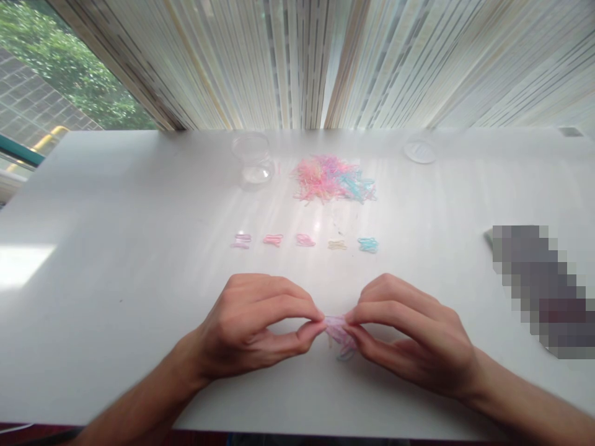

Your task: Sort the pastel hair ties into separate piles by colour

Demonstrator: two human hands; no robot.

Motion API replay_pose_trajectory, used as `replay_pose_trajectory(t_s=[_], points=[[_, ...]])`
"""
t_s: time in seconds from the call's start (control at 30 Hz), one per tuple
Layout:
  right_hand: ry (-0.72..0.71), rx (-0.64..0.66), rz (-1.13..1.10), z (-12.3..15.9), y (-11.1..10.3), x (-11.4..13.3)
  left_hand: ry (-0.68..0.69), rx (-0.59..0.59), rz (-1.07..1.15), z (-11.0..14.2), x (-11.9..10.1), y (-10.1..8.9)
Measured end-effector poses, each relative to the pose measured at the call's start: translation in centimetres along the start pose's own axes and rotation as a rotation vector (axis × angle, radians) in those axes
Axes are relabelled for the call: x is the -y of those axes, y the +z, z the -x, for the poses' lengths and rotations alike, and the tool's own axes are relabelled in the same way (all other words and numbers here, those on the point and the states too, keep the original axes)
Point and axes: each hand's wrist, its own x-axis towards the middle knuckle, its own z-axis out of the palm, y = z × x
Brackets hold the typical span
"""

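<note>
My left hand (267,322) and my right hand (413,328) face each other over the near part of the table. Each pinches one end of a thin lilac elastic band (334,319), held stretched between the fingertips. Just under and behind it is a small bunch of lilac and other pastel bands (344,341), partly hidden by my right thumb. Ahead lies a row of small band groups: lilac (242,241), coral pink (273,240), pink (305,240), cream (337,244) and turquoise (368,244).
Beyond the row lies a loose heap of mixed pastel bands (330,178). A clear round container (253,161) stands left of it, and a clear lid (419,151) lies to the right. A pixelated dark object (539,291) rests at the right. Striped curtains (288,62) border the white table's (116,248) far edge.
</note>
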Motion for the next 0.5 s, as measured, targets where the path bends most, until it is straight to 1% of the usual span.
replay_pose_trajectory(t_s=[0.5], points=[[-0.004, 0.004, -0.005, -0.04, -0.04, 0.01, -0.008, 0.01, -0.042, 0.01, 0.0, -0.04]])
